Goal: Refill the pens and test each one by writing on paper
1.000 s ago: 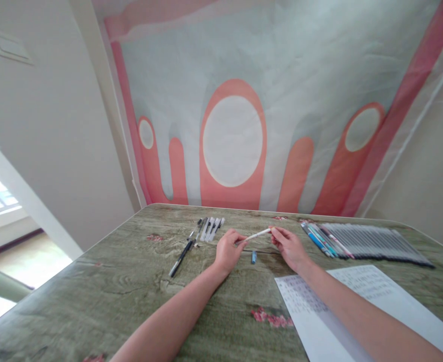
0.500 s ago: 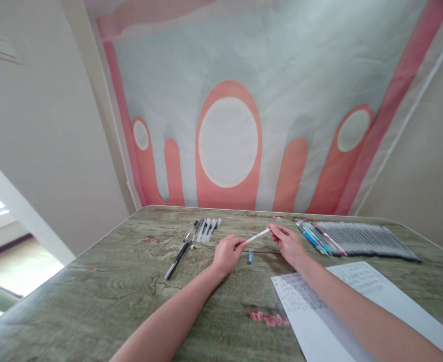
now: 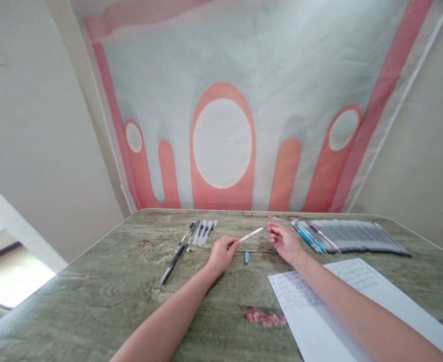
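My left hand is closed around a slim white pen, whose free end points up and to the right. Just beyond that end is my right hand, its fingers curled and the tips close together. A small gap separates it from the pen. Whatever tiny thing may sit between the right fingertips is too small to make out. On the table, below the pen, stands or lies a small blue pen cap.
Left of my hands lie a black pen and several clear pen parts. At the right are several coloured pens beside a long row of grey pens. A sheet of written paper lies under my right forearm on the wood-patterned table.
My right fingers have come off the end of the white pen, leaving a gap. The left hand still holds the pen. The view has shifted slightly.
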`<state>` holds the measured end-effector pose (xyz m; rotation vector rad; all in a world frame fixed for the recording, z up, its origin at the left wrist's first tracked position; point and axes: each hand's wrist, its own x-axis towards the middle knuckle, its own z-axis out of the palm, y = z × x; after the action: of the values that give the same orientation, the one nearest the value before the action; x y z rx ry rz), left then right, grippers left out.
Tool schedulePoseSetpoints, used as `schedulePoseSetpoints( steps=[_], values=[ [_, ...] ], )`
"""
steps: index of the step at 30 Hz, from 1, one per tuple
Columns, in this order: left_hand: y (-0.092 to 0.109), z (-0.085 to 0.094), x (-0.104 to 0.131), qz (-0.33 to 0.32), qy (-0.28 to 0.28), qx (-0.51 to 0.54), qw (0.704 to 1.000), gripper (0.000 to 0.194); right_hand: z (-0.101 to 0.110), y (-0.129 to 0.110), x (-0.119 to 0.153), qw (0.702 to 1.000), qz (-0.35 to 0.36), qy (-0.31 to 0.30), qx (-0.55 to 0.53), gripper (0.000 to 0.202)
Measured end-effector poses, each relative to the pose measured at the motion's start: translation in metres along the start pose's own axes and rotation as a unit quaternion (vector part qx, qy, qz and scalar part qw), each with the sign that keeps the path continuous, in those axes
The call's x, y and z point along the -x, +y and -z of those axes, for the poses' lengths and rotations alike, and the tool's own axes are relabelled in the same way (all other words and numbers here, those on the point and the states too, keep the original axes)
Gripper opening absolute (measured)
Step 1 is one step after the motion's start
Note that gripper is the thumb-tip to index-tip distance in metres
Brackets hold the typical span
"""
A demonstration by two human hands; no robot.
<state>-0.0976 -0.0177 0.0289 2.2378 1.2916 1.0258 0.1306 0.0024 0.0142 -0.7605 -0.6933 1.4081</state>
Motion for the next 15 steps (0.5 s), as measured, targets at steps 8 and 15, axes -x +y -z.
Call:
schedulePoseSetpoints(
  steps=[8, 15],
  values=[
    [0.0, -0.002, 0.001, -0.008, 0.007, 0.017, 1.0, 0.029, -0.015, 0.002, 0.012, 0.995, -0.053, -0.085, -0.026, 0.016],
    [0.002, -0.003, 0.0, 0.007, -0.017, 0.032, 0.999, 0.03, -0.017, -0.002, 0.012, 0.999, 0.029, -0.023, 0.035, 0.025]
  ],
)
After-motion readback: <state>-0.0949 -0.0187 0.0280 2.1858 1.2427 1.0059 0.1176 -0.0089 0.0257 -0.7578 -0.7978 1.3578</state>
